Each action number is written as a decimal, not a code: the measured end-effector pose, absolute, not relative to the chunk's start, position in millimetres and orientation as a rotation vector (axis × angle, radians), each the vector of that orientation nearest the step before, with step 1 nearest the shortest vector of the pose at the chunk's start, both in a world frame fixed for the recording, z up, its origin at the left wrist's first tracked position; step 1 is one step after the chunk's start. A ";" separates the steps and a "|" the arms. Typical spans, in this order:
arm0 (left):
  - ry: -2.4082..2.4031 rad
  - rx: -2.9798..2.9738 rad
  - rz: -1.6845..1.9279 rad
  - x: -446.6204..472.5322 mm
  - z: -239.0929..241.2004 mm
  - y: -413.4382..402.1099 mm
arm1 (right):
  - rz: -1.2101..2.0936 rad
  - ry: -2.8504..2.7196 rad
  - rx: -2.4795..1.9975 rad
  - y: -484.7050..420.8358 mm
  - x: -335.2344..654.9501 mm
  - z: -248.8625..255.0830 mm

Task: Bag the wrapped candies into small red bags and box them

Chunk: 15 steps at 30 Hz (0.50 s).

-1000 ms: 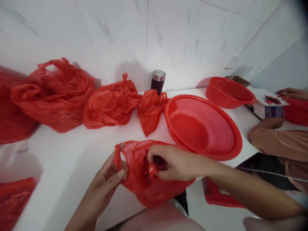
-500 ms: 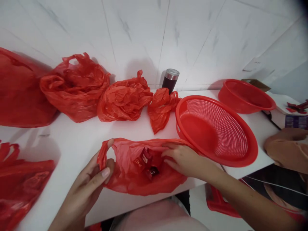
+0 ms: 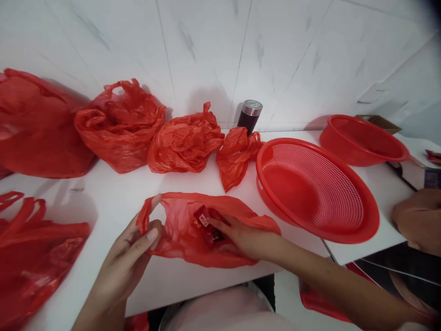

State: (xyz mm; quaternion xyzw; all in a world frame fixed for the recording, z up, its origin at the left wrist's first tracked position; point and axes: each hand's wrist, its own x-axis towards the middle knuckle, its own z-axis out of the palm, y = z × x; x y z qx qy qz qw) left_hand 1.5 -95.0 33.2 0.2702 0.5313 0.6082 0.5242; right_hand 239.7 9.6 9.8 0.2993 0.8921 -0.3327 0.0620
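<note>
A thin red plastic bag (image 3: 179, 246) lies with its mouth spread on the white table in front of me. My left hand (image 3: 132, 253) is closed round the bag's left handle, thumb on the near side. Inside the bag, my right hand (image 3: 246, 234) has its fingers on a small shiny red packet (image 3: 202, 215) with a white patch and seems to grip it; the thumb is hidden. Another dark red packet (image 3: 214, 235) is partly visible below those fingers.
Along the wall stand several red bags (image 3: 120, 124) and a black flask (image 3: 248, 117) with a silver lid. To the right are a red perforated basket (image 3: 330, 197) and a red basin (image 3: 365, 142). Another person (image 3: 418, 220) is at the right edge.
My right hand has moved left and deeper over the packets, and the packet with the white patch has shifted slightly up and left. My left hand keeps its hold on the handle.
</note>
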 end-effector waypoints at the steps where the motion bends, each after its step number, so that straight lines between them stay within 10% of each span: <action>1: 1.278 0.637 1.455 -1.3 32.3 -96.3 | -0.947 2.715 0.896 5.9 243.9 20.7; 15: 1.470 0.909 1.449 -62.2 18.5 -103.1 | 0.185 3.044 0.782 7.0 327.4 104.0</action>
